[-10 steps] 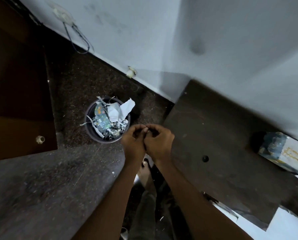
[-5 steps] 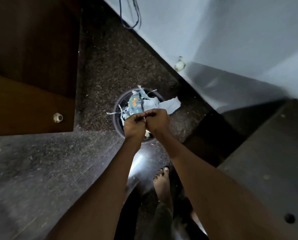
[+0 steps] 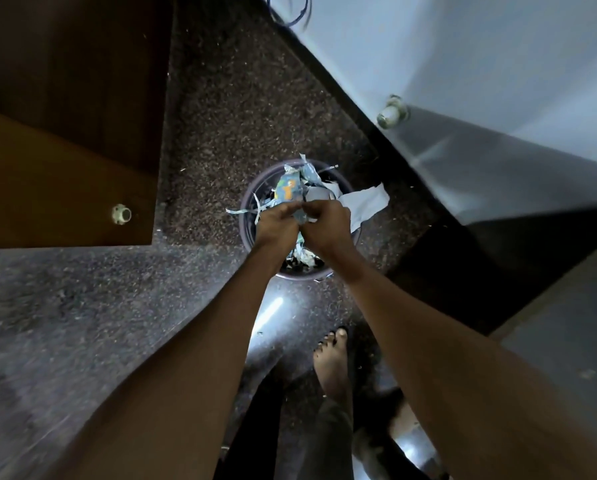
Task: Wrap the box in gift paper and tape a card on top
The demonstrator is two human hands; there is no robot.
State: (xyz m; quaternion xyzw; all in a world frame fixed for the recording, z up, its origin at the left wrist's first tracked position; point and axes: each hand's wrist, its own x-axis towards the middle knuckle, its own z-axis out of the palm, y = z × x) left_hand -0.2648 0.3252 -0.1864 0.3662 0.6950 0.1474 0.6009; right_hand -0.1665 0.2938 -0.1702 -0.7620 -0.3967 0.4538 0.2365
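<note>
Gift-paper scraps (image 3: 292,188) fill a round dark bin (image 3: 247,216) at the centre of the head view, patterned blue and orange pieces heaped to the rim, with a pale sheet (image 3: 368,202) hanging over its right edge onto the floor. Both hands hang directly over the bin's mouth: the left hand (image 3: 278,225) and the right hand (image 3: 326,225) meet fingertip to fingertip, curled shut around a small bluish scrap (image 3: 302,220) pinched between them, though blur hides how each finger sits on it. No box or card shows anywhere in this view. Forearms run down to the lower corners and cover the near half of the bin. Speckled dark floor (image 3: 238,109) surrounds it; a brown cabinet door (image 3: 54,188) with a small round knob (image 3: 121,213) fills the upper left, a pale wall (image 3: 463,46) the upper right, and a bare foot (image 3: 331,362) stands below the bin.
</note>
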